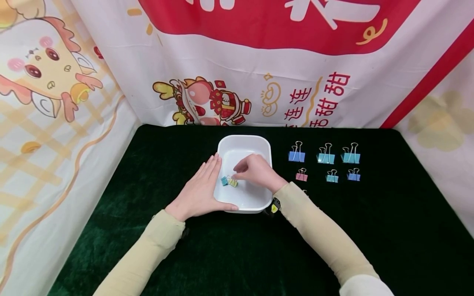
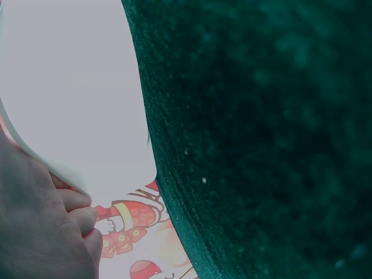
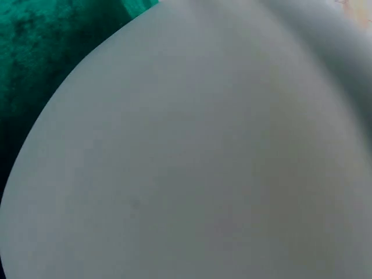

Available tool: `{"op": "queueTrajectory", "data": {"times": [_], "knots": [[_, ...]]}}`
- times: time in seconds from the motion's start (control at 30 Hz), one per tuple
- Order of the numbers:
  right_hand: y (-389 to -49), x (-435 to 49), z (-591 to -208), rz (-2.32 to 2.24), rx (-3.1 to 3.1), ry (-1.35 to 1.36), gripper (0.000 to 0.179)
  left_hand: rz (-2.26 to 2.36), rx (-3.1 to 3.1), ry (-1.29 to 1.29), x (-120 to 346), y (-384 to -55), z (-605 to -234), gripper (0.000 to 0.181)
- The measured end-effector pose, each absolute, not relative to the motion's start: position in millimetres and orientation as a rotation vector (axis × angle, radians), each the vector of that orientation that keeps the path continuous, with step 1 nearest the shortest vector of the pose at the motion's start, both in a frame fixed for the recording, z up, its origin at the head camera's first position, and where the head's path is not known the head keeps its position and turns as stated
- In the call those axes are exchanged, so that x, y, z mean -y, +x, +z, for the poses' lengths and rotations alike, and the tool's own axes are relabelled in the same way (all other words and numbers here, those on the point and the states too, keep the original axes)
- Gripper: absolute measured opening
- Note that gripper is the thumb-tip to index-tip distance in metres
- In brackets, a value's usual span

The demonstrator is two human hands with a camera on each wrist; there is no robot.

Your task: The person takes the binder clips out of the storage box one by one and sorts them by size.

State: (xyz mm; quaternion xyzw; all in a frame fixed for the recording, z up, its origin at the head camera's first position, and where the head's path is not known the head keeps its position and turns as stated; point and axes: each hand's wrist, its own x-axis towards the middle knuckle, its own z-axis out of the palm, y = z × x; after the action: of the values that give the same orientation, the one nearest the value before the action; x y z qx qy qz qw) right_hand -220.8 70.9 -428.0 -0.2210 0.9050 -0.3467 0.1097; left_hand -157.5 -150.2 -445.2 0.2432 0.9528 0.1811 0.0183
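My left hand [image 1: 200, 191] lies along the left side of a white plastic tray [image 1: 244, 140], fingers straight on its far left rim and thumb across the near rim. Inside the tray, a small teal binder clip [image 1: 224, 181] lies beside a yellow binder clip [image 1: 233, 182]. Over the tray, my right hand [image 1: 255, 169] reaches in with bent fingers, its thumb tip close to the yellow clip. Whether it pinches anything is not visible. The left wrist view shows part of the left hand [image 2: 52, 215] against the tray's outer wall; tray wall fills most of the right wrist view.
Right of the tray stand large binder clips, one blue [image 1: 296, 156] and two teal [image 1: 326, 158]. Nearer is a row of small ones: pink [image 1: 301, 176], teal [image 1: 332, 178] and blue [image 1: 354, 176]. The right sleeve [image 1: 314, 230] partly hides another clip. Dark green cloth covers the table [image 1: 229, 255].
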Motion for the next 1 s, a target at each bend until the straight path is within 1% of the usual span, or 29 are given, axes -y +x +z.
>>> {"op": "queueTrajectory", "data": {"times": [0.23, 0.33, 0.77, 1.0], "knots": [[-220.2, -65.5, -432.9, -0.952, -2.678, -0.669, 0.01, 0.558, -2.963, 0.762, 150.5, -157.7, -445.5, 0.136], [-219.3, -64.9, -433.2, -0.943, -2.682, -0.681, 0.006, 0.545, -2.96, 0.756, 150.2, -157.7, -445.4, 0.136], [-217.6, -67.0, -431.9, -0.951, -2.69, -0.702, 0.006, 0.559, -2.959, 0.744, 149.3, -156.2, -445.3, 0.135], [-219.4, -72.7, -429.2, -1.096, -2.692, -0.723, 0.007, 0.57, -2.961, 0.755, 149.2, -156.6, -444.2, 0.135]]}}
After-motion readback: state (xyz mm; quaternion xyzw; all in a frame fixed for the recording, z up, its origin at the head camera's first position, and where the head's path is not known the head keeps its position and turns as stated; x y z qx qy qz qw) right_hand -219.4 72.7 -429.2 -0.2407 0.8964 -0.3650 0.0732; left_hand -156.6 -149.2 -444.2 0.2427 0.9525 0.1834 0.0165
